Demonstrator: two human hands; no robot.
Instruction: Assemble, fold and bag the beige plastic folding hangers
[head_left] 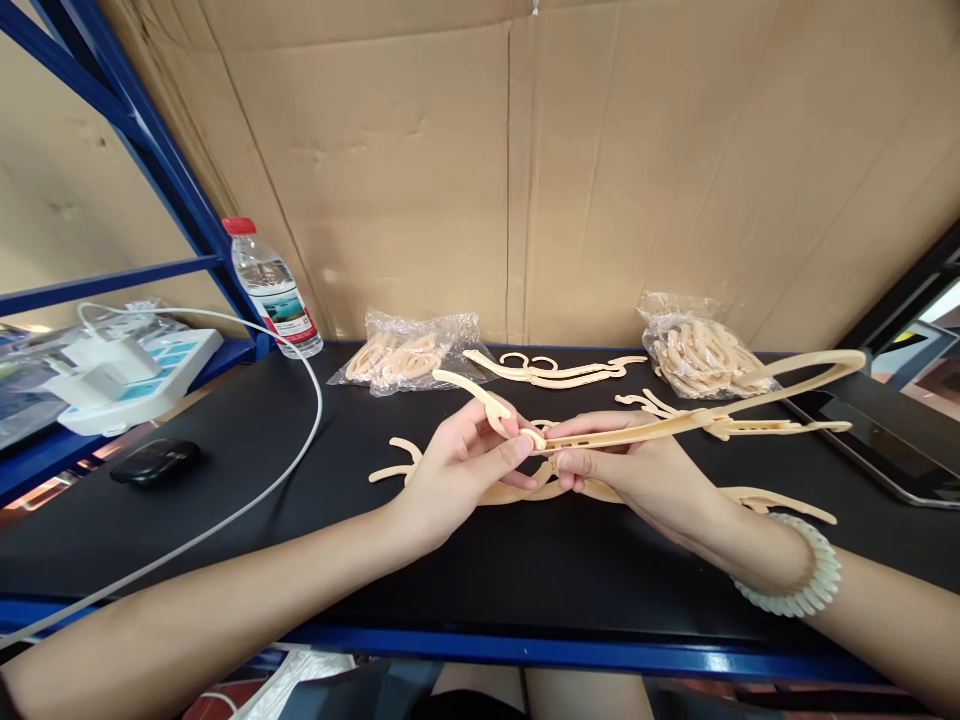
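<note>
My left hand (446, 480) pinches a curved beige plastic hanger hook (469, 390) between thumb and fingers, its free end pointing up and left. My right hand (660, 475) is closed on a long beige hanger arm (645, 430), which reaches right and ends in a narrow loop. Both pieces meet between my fingertips above the table; whether they are joined I cannot tell. Beneath my hands lies another beige hanger (780, 498), partly hidden by them. Further back lies a hanger (559, 377), and one more hanger (757, 427) lies to the right, behind the raised arm.
Clear bags of beige hanger parts stand at the back left (420, 355) and back right (697, 350). A water bottle (277, 300), black mouse (156, 461), white cable (319, 400) and power strip (165, 375) are left. A dark-screened tablet (885, 445) lies right. Cardboard (450, 180) closes the back.
</note>
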